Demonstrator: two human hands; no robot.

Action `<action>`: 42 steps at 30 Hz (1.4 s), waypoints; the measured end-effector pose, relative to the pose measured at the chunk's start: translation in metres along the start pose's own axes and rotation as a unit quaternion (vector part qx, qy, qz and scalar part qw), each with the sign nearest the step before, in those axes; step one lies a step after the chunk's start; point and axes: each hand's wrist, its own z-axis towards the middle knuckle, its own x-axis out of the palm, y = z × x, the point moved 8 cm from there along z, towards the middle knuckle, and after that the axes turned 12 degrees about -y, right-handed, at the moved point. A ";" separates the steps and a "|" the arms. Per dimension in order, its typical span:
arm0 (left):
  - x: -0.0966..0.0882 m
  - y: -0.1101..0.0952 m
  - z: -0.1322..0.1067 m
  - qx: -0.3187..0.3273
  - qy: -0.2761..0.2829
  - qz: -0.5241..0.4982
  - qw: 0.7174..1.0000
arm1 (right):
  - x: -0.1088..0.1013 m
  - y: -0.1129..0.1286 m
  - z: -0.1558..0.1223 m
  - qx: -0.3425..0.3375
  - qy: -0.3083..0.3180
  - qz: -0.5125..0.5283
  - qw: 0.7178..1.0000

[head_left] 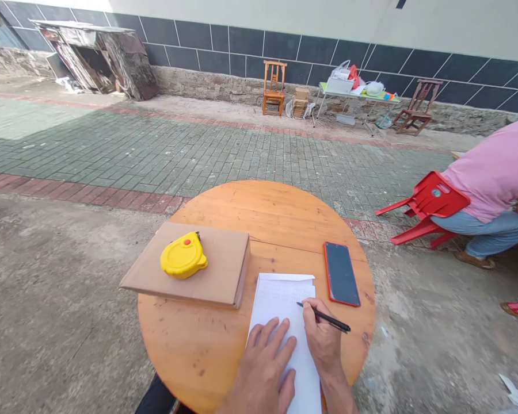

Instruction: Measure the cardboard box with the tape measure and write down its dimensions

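Observation:
A white sheet of paper [280, 313] lies on the round wooden table [198, 345], with faint rows of handwriting near its top. My left hand [265, 368] rests flat on the paper, fingers spread. In my right hand [323, 339] a black pen [332, 322] is gripped, its tip at the paper by the written lines. To the left, a yellow tape measure [183, 256] sits on a closed cardboard box [216, 282]. A phone with a red edge [342, 273] lies to the right of the paper, screen dark.
At the right, a person in a pink shirt [496, 167] sits on a red plastic chair [440, 195]. Along the far wall stand a wooden chair [274, 89], a folding table [388, 102] with bags on it, and another chair [418, 109]. A weathered shed [127, 63] stands at the back left.

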 end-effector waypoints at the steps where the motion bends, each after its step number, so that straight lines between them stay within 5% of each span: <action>1: -0.001 0.000 0.000 0.001 -0.002 -0.001 1.000 | -0.001 -0.001 0.000 0.004 -0.002 0.003 1.000; 16: -0.003 -0.002 0.004 0.009 -0.018 0.002 1.000 | -0.004 -0.019 -0.001 0.085 -0.030 0.046 0.995; 42: 0.002 0.000 0.000 -0.002 0.005 -0.003 1.000 | -0.002 -0.005 0.003 0.021 -0.011 -0.003 1.000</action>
